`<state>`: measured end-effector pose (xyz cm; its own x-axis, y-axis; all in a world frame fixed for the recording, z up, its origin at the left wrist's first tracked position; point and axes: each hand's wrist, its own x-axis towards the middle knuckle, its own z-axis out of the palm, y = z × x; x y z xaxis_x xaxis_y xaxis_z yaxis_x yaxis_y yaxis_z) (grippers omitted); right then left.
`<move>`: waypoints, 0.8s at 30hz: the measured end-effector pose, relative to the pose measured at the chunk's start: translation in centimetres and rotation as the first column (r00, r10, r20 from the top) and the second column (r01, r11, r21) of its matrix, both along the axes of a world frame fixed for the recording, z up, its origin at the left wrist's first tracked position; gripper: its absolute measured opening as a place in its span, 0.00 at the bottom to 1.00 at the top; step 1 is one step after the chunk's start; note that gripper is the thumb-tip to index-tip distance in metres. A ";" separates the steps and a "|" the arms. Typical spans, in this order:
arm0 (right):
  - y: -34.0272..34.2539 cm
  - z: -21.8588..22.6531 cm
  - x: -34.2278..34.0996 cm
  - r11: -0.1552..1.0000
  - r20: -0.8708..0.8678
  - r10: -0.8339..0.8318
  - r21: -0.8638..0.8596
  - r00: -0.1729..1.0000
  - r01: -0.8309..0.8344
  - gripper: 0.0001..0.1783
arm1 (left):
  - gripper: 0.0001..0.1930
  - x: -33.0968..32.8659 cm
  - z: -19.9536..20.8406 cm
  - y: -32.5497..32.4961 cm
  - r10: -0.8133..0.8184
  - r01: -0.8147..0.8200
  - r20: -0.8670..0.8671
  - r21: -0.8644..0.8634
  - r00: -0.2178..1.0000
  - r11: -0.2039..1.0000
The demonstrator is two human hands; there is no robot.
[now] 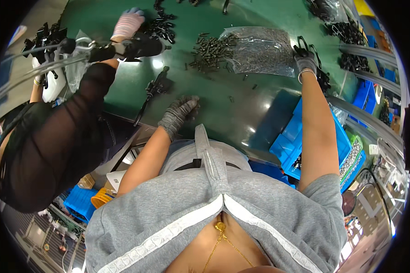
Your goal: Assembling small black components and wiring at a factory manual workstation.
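Note:
My left hand [180, 113], in a grey knit glove, rests near the front edge of the green table with its fingers curled. Whatever may be inside them is hidden. A black part with a long thin rod [151, 91] lies to the left of it. My right hand [306, 64], gloved too, reaches far out at the right and its fingers close on a black curved part [300, 43]. More black parts [322, 78] lie right beside that hand. A clear plastic bag of small pieces [262, 50] lies to its left, with a pile of small dark cylindrical pieces [209, 51] at the bag's mouth.
Blue bins [292, 136] stand below my right forearm. At the left a co-worker in a dark sleeve [84, 98] reaches over the table with a striped-gloved hand [128, 23] by black parts [161, 26]. Metal rails [371, 54] and bagged black parts [344, 29] line the right side.

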<state>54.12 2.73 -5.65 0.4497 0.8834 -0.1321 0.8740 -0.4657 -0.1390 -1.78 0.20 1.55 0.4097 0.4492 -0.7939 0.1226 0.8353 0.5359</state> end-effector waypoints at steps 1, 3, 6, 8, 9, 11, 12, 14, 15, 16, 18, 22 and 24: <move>0.2 0.4 0.0 1.000 -0.003 0.005 0.005 1.000 -0.005 0.23 | 0.20 -0.2 0.0 0.1 0.005 -0.005 -0.003 0.005 1.000 1.000; 2.5 4.5 -4.0 0.947 -0.032 -0.208 -0.258 0.978 0.193 0.19 | 0.19 -1.3 0.0 -0.2 0.029 -0.029 -0.024 0.003 0.999 1.000; -2.8 4.7 -0.3 0.814 -0.578 -0.150 0.389 0.802 0.432 0.23 | 0.19 -1.0 -1.0 -0.1 -0.067 0.063 0.069 0.067 0.995 0.996; -2.9 12.6 -8.9 0.780 -0.608 -0.164 0.403 0.777 0.479 0.21 | 0.20 -0.9 0.3 -0.5 -0.064 0.055 0.052 0.157 0.997 0.986; -4.1 15.6 -11.0 0.758 -0.694 -0.200 0.338 0.691 0.558 0.20 | 0.22 -0.1 1.3 -0.6 -0.106 0.090 0.053 0.238 0.993 0.967; -5.6 22.2 -17.3 0.798 -0.768 -0.160 0.270 0.621 0.540 0.21 | 0.24 1.7 4.2 -0.7 -0.162 0.149 -0.012 0.470 0.987 0.870; -6.8 24.9 -20.1 0.847 -0.759 -0.099 0.275 0.643 0.455 0.22 | 0.27 2.6 5.9 -0.6 -0.205 0.213 -0.090 0.658 0.974 0.722; -12.1 24.3 -19.6 0.936 -0.963 -0.034 -0.125 -0.267 0.329 0.24 | 0.28 4.9 9.9 0.5 -0.254 0.177 -0.057 0.859 0.966 0.480; -13.1 24.2 -22.0 0.931 -0.962 -0.027 -0.123 -0.271 0.343 0.24 | 0.29 5.9 11.2 0.8 -0.288 0.110 -0.050 0.974 0.956 0.196; -13.5 24.3 -26.7 0.947 -0.991 0.074 0.036 -0.110 0.319 0.27 | 0.29 6.9 12.2 0.5 -0.311 0.116 -0.051 0.974 0.949 0.194; -13.7 24.3 -34.6 0.930 -0.939 0.279 0.316 0.200 0.186 0.32 | 0.31 7.6 13.4 -0.8 -0.418 -0.014 0.482 0.669 0.770 0.744; -14.2 22.2 -37.0 0.915 -0.945 0.327 0.313 -0.013 0.255 0.37 | 0.29 5.2 12.8 -0.7 -0.454 0.161 0.308 0.653 0.836 0.740; -14.9 22.5 -37.7 0.949 -0.963 0.229 0.190 -0.138 0.252 0.37 | 0.23 4.3 13.9 -1.2 -0.284 0.094 0.343 0.478 0.896 0.873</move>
<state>16.44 -12.18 16.82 0.0343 0.9700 -0.2406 -0.3716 -0.2111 -0.9040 2.51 -1.05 15.41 0.7545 0.5903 -0.2868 -0.0449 0.4824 0.8748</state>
